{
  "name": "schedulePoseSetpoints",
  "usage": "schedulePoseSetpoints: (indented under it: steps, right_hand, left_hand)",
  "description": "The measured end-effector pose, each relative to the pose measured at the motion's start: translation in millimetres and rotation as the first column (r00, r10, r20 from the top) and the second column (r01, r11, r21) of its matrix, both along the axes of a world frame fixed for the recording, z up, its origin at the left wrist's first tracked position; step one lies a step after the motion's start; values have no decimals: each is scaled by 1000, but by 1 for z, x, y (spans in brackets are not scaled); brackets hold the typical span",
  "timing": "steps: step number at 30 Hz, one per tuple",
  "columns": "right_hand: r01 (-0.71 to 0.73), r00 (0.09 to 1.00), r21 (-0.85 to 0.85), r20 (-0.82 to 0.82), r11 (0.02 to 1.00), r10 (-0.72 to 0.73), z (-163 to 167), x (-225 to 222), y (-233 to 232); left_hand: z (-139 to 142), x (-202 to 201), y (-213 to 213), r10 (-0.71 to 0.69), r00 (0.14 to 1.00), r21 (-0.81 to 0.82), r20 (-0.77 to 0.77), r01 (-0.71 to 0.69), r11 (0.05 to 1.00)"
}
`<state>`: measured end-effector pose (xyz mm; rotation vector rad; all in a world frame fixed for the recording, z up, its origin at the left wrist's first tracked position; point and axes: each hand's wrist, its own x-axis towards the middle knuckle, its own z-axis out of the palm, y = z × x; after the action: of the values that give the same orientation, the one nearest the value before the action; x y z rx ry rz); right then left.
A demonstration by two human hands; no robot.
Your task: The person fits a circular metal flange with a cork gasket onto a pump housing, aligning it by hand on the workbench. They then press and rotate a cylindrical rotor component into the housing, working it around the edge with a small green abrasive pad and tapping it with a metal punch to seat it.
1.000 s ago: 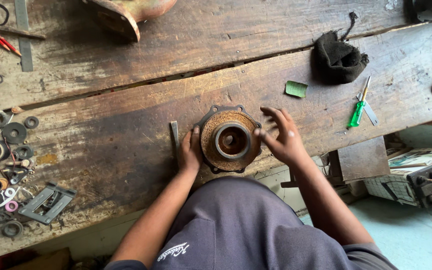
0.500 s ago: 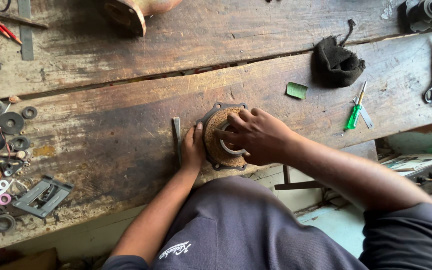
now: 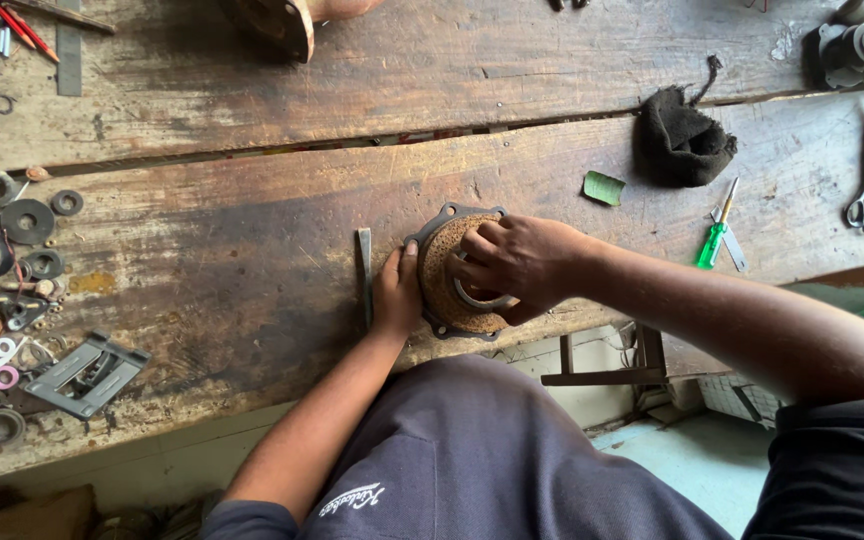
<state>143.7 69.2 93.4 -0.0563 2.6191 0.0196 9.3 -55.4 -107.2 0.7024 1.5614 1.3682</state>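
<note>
Wooden bench [image 3: 252,250]: right hand [image 3: 517,265] curled over rusty flange [image 3: 442,285]

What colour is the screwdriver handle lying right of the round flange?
Bright green handle on the screwdriver, clearest in the head view.

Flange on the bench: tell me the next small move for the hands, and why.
Probably press the ring down evenly. The right hand covers the flange's centre with its fingers on a pale ring, while the left hand braces the flange's left edge, so the part looks steadied for seating.
</note>
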Motion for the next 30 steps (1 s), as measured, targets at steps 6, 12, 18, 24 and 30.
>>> schedulePoseSetpoints:
  steps: [6,12,18,24,30]
  right_hand:
    - [-95,979,46,-179,994,102,-18,16,11]
    - [-70,969,42,-235,997,78,-29,20,14]
    - [21,954,69,-300,997,1,-30,23,4]
    - [183,904,131,-413,974,-114,-32,27,-18]
    - [404,836,159,-464,901,-293,-31,22,-40]
  left_hand:
    - [9,-3,1,-47,994,-127,102,59,990]
    - [8,-3,1,-40,998,-97,53,45,994]
    - [5,-2,0,-14,1000,-42,-8,14,999]
    - [1,0,0,0,998,-34,-63,-2,999]
    - [0,2,1,11,999,-76,-39,-13,997]
